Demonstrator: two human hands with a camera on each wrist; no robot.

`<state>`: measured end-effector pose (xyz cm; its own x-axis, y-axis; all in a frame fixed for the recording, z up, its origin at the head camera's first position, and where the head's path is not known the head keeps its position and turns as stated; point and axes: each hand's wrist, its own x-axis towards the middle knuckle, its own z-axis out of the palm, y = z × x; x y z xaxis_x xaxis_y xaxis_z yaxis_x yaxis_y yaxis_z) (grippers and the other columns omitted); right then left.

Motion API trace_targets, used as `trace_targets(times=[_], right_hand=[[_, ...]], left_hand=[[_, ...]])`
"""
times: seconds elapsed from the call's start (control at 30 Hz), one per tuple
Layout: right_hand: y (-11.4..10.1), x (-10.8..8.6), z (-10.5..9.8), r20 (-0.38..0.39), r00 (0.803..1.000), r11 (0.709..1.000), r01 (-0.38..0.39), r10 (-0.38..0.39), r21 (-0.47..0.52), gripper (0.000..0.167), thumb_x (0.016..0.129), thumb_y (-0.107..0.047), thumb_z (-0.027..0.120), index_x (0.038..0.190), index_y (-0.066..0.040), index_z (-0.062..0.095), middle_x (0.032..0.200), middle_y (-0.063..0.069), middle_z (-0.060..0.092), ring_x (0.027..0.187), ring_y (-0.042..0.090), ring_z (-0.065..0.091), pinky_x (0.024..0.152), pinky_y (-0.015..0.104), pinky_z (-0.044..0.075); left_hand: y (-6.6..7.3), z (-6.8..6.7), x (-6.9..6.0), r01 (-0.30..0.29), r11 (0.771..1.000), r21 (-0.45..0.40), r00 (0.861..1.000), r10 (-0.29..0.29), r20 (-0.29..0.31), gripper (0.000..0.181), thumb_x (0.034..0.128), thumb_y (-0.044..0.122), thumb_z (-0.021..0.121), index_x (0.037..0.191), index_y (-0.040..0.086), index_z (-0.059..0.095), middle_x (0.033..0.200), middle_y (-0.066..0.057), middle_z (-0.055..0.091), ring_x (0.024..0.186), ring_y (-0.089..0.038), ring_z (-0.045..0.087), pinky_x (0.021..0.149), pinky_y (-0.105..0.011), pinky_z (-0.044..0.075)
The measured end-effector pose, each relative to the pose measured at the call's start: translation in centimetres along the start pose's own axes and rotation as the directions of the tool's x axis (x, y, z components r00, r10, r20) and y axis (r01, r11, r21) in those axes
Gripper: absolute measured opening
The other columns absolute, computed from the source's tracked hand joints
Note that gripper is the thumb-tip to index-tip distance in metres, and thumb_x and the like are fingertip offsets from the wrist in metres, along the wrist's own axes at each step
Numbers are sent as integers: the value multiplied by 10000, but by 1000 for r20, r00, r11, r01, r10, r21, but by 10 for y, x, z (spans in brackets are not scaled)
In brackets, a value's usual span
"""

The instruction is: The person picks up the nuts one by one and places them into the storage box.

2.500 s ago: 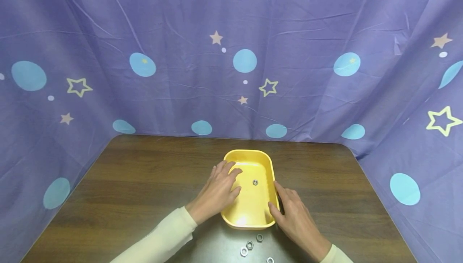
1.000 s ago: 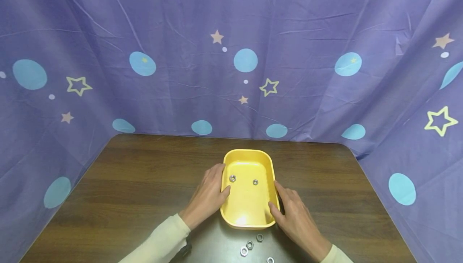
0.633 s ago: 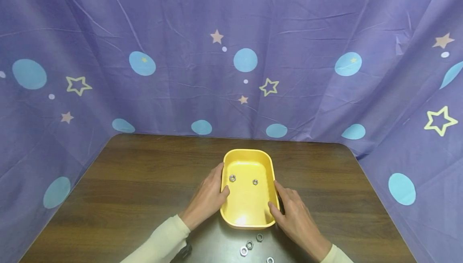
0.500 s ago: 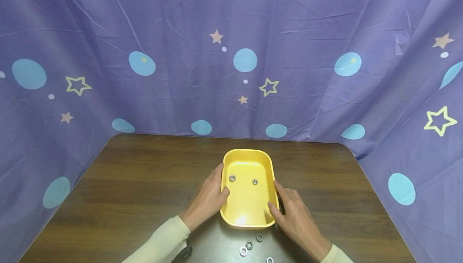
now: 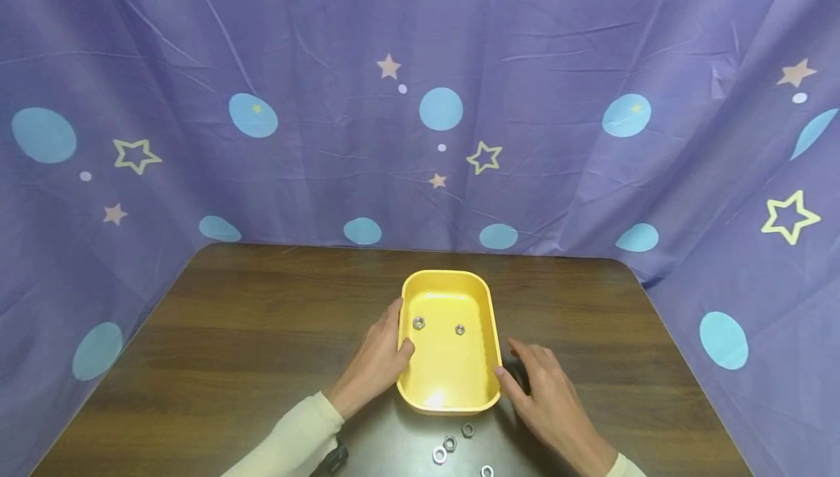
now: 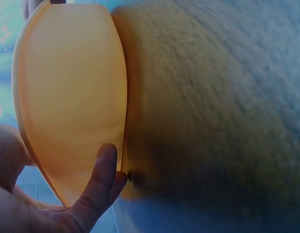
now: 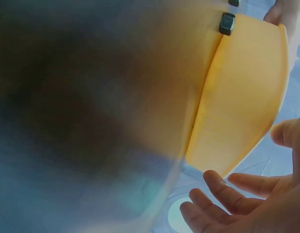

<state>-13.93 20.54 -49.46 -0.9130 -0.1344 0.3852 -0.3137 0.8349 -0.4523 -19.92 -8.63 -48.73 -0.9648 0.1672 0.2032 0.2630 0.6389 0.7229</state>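
A yellow tray (image 5: 449, 378) sits on the table with two metal hex nuts in it, a larger nut (image 5: 418, 323) at the left and a smaller nut (image 5: 460, 330) nearer the middle. My left hand (image 5: 372, 362) grips the tray's left side, thumb over the rim and fingers against the outer wall, as the left wrist view also shows. Beside the right wall, my right hand (image 5: 551, 400) has its fingers spread and holds nothing. Its thumb tip is close to the rim; whether it touches I cannot tell. Several nuts (image 5: 449, 443) lie in front of the tray.
The brown wooden table (image 5: 262, 324) extends around the tray. A purple curtain (image 5: 315, 98) with stars and blue dots hangs behind and at both sides. A dark object (image 5: 336, 456) shows under the left sleeve.
My left hand put the larger nut in the tray, then took hold of the left rim. Lately my right hand has let go of the right side and moved slightly right.
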Motion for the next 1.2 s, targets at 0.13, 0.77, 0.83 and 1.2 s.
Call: trace_targets(times=[0.13, 0.77, 0.83, 1.2], right_hand=[[1, -9, -1, 0, 1000, 1000, -14, 14, -9, 477, 1016, -332, 805, 1395, -51, 726, 1255, 73, 745, 1176, 249, 678, 947, 535, 601], [0, -29, -6, -24, 998, 998, 52, -53, -38, 351, 996, -248, 804, 1304, -82, 774, 1217, 20, 729, 1163, 210, 683, 930, 517, 610], [0, -32, -7, -19, 998, 997, 65, -66, -49, 338, 989, -240, 805, 1290, -87, 779, 1216, 15, 726, 1162, 204, 682, 924, 513, 611], [-3, -52, -5, 83, 992, 994, 94, -90, -47, 338, 895, -297, 881, 1193, -160, 800, 1191, -81, 695, 1097, 148, 677, 904, 441, 625]], left_hand=[[0, 0, 0, -6, 1000, -7, 1000, 6, 1, 748, 922, -29, 644, 1618, -116, 381, 1571, -318, 542, 1407, -439, 587, 1158, -586, 496], [2, -1, 1, 29, 999, -35, 1000, -29, 13, 738, 942, -39, 627, 1630, -110, 368, 1583, -321, 530, 1417, -415, 579, 1146, -573, 511], [3, -1, 1, 26, 999, -34, 1000, -26, 12, 738, 937, -42, 631, 1625, -112, 374, 1586, -325, 526, 1424, -423, 573, 1152, -580, 504], [2, 2, 0, 32, 999, -43, 999, -32, 8, 751, 936, -51, 649, 1631, -101, 369, 1548, -344, 555, 1362, -416, 620, 1082, -575, 557]])
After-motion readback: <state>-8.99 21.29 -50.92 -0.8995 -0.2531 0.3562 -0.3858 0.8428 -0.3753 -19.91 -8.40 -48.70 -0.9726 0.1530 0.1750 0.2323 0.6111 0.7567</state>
